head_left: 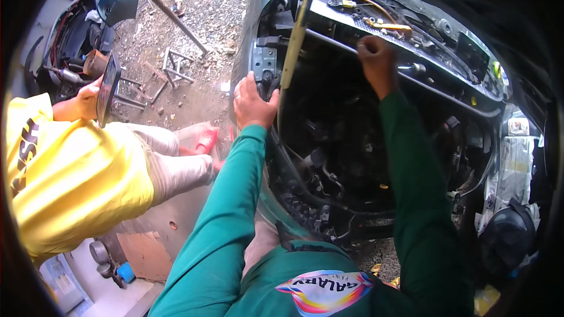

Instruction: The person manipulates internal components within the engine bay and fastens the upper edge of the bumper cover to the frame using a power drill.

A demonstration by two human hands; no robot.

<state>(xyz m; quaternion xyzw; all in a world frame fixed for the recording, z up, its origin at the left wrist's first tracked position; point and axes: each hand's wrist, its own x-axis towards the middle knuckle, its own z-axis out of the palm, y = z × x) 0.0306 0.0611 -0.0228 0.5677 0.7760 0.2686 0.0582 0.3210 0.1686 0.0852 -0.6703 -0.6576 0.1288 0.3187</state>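
Observation:
My left hand (254, 105) lies on the left fender edge of a car, fingers spread, beside a grey metal bracket (264, 61). My right hand (379, 63) is closed, thumb and fingers curled together, over the metal bar at the far side of the dark engine bay (346, 123). Whatever its fingers may hold is hidden. Just beyond it, an orange-yellow handled object (392, 27) rests on the cowl panel. A shiny metal piece (417, 67) sits to the right of that hand.
A pale prop stick (294, 47) slants up between my hands beneath the raised hood. At left, a person in a yellow shirt (88, 176) holds a phone or tablet (108, 91). Metal stands (175, 66) stand on the gravel. A black rounded part (508, 229) lies at right.

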